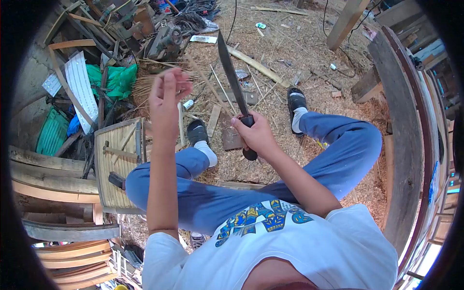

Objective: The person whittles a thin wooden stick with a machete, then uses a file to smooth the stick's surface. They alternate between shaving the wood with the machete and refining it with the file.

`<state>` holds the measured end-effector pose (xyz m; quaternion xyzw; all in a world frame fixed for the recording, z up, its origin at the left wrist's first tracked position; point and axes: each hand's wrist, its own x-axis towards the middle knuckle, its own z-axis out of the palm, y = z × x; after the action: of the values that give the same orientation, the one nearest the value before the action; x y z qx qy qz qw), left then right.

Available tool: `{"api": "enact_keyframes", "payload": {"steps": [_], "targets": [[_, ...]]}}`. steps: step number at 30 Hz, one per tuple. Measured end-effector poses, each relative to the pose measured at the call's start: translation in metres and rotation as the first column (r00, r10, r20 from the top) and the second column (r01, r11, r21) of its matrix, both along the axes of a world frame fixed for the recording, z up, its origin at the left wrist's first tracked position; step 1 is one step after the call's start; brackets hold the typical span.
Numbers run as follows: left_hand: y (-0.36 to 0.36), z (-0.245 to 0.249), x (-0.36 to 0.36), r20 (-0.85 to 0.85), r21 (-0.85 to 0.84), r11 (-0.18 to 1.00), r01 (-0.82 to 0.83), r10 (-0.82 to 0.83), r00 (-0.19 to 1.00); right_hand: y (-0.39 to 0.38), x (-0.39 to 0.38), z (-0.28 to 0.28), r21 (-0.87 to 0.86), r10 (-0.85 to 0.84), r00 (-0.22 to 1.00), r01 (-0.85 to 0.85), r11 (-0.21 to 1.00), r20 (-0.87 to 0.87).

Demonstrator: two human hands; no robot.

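Note:
My right hand (255, 134) is wrapped round the black handle of a machete (231, 72), whose long dark blade points up and away from me. A thin wooden strip (208, 81) slants beside the blade, its lower end right at my right thumb. My left hand (169, 89) is raised to the left of the strip, fingers loosely bent and apart, slightly blurred, with nothing in it. Below the machete handle, a flat brown board (237, 135) lies on the ground between my feet.
A slatted wooden panel (113, 188) with a hammer (120, 152) on it stands by my left knee. Scrap metal and a green plastic sheet (118, 79) are piled at far left. Curved timbers (72, 251) are stacked lower left. A long plank (403, 145) runs along the right. Shavings cover the ground.

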<state>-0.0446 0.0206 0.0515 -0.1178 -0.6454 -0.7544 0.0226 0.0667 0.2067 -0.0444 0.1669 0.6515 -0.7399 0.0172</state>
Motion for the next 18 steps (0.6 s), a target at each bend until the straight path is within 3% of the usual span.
{"api": "enact_keyframes", "payload": {"steps": [2, 10, 13, 16, 18], "targets": [[-0.006, -0.019, 0.002, 0.060, -0.056, 0.997, 0.049, -0.046, 0.997, -0.005, -0.003, 0.008, -0.053, -0.017, 1.000, 0.018, 0.998, 0.023], [0.004, -0.066, 0.011, -0.004, -0.276, 0.948, 0.158, -0.166, 0.986, -0.019, -0.011, 0.001, -0.096, -0.026, 1.000, 0.027, 0.995, 0.011], [0.006, -0.071, 0.016, -0.038, -0.242, 0.953, 0.184, -0.199, 0.979, -0.026, -0.013, 0.004, -0.099, -0.013, 1.000, 0.014, 0.995, 0.012], [0.005, -0.069, 0.016, 0.075, -0.229, 0.952, 0.202, -0.190, 0.979, -0.031, -0.011, 0.002, -0.124, -0.011, 1.000, 0.011, 0.992, 0.004], [0.005, -0.072, 0.014, 0.117, -0.086, 0.973, 0.215, -0.204, 0.972, -0.032, -0.012, 0.002, -0.126, -0.023, 1.000, 0.023, 0.992, 0.006]]}}
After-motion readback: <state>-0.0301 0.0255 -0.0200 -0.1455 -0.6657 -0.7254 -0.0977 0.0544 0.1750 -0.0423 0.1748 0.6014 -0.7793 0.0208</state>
